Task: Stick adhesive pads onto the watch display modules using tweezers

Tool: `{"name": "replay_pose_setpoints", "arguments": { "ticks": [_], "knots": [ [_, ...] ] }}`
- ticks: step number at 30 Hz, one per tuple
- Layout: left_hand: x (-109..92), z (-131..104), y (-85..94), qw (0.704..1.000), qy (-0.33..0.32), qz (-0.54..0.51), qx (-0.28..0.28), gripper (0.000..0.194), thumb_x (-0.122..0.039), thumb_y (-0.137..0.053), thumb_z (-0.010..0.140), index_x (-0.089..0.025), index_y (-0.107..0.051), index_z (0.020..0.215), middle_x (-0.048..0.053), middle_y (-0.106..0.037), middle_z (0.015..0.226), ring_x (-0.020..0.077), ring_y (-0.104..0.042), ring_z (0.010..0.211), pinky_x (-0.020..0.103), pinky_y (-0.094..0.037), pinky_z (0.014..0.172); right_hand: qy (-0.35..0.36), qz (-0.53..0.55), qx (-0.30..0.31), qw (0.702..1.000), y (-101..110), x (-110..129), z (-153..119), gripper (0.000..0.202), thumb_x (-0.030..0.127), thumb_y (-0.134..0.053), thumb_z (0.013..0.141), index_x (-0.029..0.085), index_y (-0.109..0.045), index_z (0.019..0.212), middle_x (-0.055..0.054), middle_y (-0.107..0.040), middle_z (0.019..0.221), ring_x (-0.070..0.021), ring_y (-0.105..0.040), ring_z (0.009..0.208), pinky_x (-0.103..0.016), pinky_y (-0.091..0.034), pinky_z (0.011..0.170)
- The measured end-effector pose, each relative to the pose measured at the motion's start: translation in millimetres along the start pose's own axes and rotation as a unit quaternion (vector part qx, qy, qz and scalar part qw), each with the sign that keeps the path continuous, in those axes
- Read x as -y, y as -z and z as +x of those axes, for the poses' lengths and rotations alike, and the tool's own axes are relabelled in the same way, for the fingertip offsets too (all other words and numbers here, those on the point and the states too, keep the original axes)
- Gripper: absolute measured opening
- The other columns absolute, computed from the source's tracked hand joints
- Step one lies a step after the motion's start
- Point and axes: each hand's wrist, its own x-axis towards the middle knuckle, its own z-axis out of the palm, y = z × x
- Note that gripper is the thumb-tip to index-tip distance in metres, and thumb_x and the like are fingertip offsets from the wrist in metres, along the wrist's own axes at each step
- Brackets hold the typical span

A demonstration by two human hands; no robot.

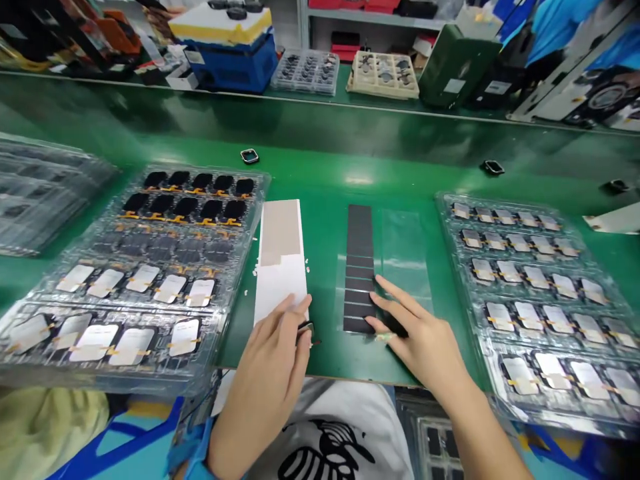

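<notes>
My left hand [277, 350] is closed round a small dark piece with a shiny edge [306, 327]; most of it is hidden by the fingers. Under that hand lies a white card [285, 283] with a beige-grey upper part. My right hand [417, 333] has its fingers apart, with the fingertips at the right edge of a black strip sheet [359, 230]. This sheet is split crosswise into several short black pieces at its near end and lies on clear film. A second clear film [404, 247] lies to its right, partly under my right hand.
On the left, a clear tray [165, 270] holds several black screens and silver-backed parts. Another clear tray [540, 287] of silver-backed parts stands right. Stacked trays [45, 193] are far left. Watch cases [249, 156] lie toward the back, below a shelf with a blue box [235, 60].
</notes>
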Motion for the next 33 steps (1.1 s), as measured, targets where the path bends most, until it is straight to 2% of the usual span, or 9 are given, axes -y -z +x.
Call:
{"name": "replay_pose_setpoints", "arguments": {
  "ticks": [3,6,11,15,20,24,27,30,33],
  "knots": [
    [-0.9,7.6,1.1,0.997,0.002,-0.071,-0.001,0.025,-0.022,-0.042,0.102,-0.023,-0.052,0.125,0.012,-0.062,0.135,0.0281,-0.051,0.134,0.046,-0.046,0.105,0.005,0.062,0.015,0.998,0.4,-5.0,0.9,0.025,0.036,-0.065,0.093,0.022,-0.066,0.114,-0.008,-0.064,0.138,-0.0195,-0.076,0.083,-0.029,-0.06,0.061],
    [-2.9,20.1,2.1,0.981,0.03,-0.193,-0.016,0.015,-0.025,-0.045,0.103,-0.023,-0.057,0.111,0.008,-0.07,0.113,0.0216,-0.066,0.102,0.033,-0.053,0.085,0.025,0.135,-0.023,0.99,10.1,-0.4,6.3,0.02,0.029,-0.07,0.091,0.023,-0.067,0.109,-0.007,-0.069,0.126,-0.018,-0.073,0.089,-0.024,-0.055,0.059],
    [-11.5,41.0,-0.9,0.909,0.092,-0.404,-0.044,0.01,-0.032,-0.053,0.102,-0.023,-0.056,0.098,-0.004,-0.063,0.07,0.011,-0.06,0.062,0.02,-0.047,0.06,0.042,0.275,-0.099,0.955,27.4,37.0,35.0,0.017,0.016,-0.069,0.089,0.022,-0.065,0.104,0.0,-0.067,0.093,-0.0057,-0.049,0.054,-0.019,-0.043,0.05],
    [-12.3,51.5,-2.0,0.862,0.095,-0.494,-0.064,0.014,-0.032,-0.057,0.1,-0.022,-0.055,0.09,-0.003,-0.066,0.073,0.0101,-0.062,0.067,0.018,-0.049,0.065,0.031,0.319,-0.056,0.946,23.8,58.6,58.4,0.016,0.013,-0.067,0.087,0.021,-0.064,0.099,0.002,-0.065,0.086,-0.0047,-0.041,0.052,-0.018,-0.04,0.051],
    [-6.0,53.5,-4.0,0.86,0.088,-0.482,-0.143,0.017,-0.03,-0.067,0.094,-0.019,-0.06,0.084,-0.002,-0.06,0.083,0.0085,-0.059,0.076,0.016,-0.05,0.071,-0.062,0.405,0.022,0.912,10.4,57.8,61.1,0.03,0.017,-0.074,0.08,0.023,-0.061,0.106,0.003,-0.066,0.091,-0.0021,-0.031,0.047,-0.017,-0.033,0.045],
    [-5.1,48.6,-6.6,0.829,0.106,-0.543,-0.084,0.014,-0.027,-0.068,0.094,-0.02,-0.056,0.089,-0.004,-0.059,0.076,0.0072,-0.061,0.063,0.017,-0.053,0.063,-0.078,0.468,-0.002,0.88,4.9,57.9,55.0,0.023,0.015,-0.063,0.089,0.026,-0.057,0.108,0.006,-0.065,0.081,-0.0025,-0.027,0.045,-0.017,-0.032,0.045],
    [-6.2,45.0,-8.2,0.807,0.106,-0.581,-0.018,0.017,-0.026,-0.067,0.094,-0.022,-0.051,0.093,-0.003,-0.062,0.083,0.0091,-0.066,0.071,0.02,-0.056,0.069,-0.069,0.445,-0.035,0.892,0.9,59.0,52.7,0.024,0.014,-0.063,0.09,0.027,-0.055,0.108,0.007,-0.065,0.081,-0.0024,-0.028,0.044,-0.017,-0.032,0.044],
    [-6.1,42.7,-8.9,0.82,0.099,-0.56,0.059,0.01,-0.029,-0.058,0.1,-0.023,-0.051,0.104,-0.002,-0.062,0.088,0.009,-0.064,0.075,0.019,-0.053,0.072,-0.001,0.393,-0.061,0.917,-2.8,58.3,52.0,0.018,0.012,-0.063,0.091,0.025,-0.057,0.102,0.006,-0.064,0.075,-0.0032,-0.043,0.047,-0.016,-0.038,0.047],
    [-5.0,41.7,-8.9,0.854,0.097,-0.507,0.063,0.008,-0.03,-0.051,0.103,-0.022,-0.054,0.102,-0.004,-0.057,0.079,0.0084,-0.058,0.072,0.017,-0.048,0.067,0.086,0.312,-0.111,0.94,-4.1,55.4,51.7,0.011,0.011,-0.065,0.09,0.02,-0.063,0.097,-0.002,-0.069,0.091,-0.0086,-0.066,0.073,-0.018,-0.05,0.06]
  ]
}}
